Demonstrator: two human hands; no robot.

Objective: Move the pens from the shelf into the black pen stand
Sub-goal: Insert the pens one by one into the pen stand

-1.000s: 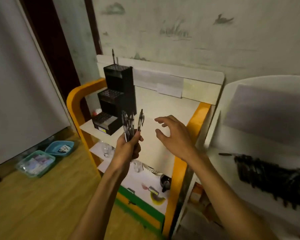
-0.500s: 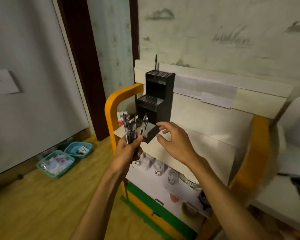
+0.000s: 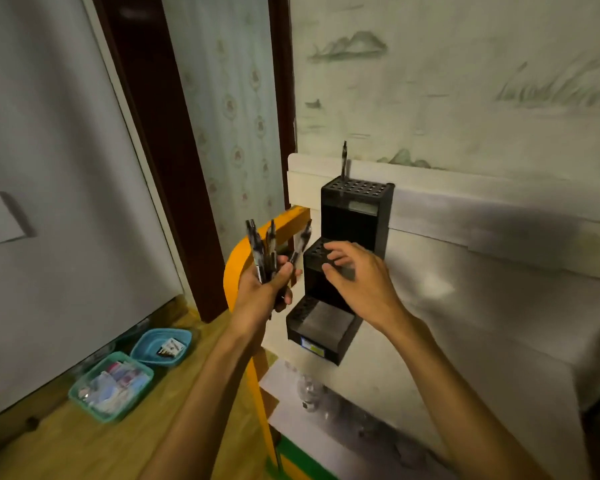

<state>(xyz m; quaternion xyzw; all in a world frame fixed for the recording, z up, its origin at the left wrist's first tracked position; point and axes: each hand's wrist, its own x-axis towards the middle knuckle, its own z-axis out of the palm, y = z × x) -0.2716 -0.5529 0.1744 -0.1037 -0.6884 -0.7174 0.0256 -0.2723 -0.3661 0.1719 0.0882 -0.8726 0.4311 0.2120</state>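
Observation:
A black three-tiered pen stand [image 3: 355, 216] sits at the left end of the white shelf top [image 3: 465, 306]. One pen [image 3: 344, 157] stands upright in its top tier. My left hand [image 3: 260, 292] grips a bunch of several dark pens [image 3: 262, 252], tips up, just left of the stand. My right hand [image 3: 359, 282] hovers over the middle tier with fingers spread and loosely bent, holding nothing; it hides part of that tier.
The shelf has an orange frame [image 3: 238, 271] and lower shelves with glass items [image 3: 309, 389]. Two plastic baskets, blue [image 3: 161, 346] and green [image 3: 111, 386], lie on the wooden floor at left. A dark door frame [image 3: 160, 150] stands behind.
The view has moved closer to the stand and leftward. My right hand moved from the shelf top to above the stand's middle tier. My left hand still holds the pens.

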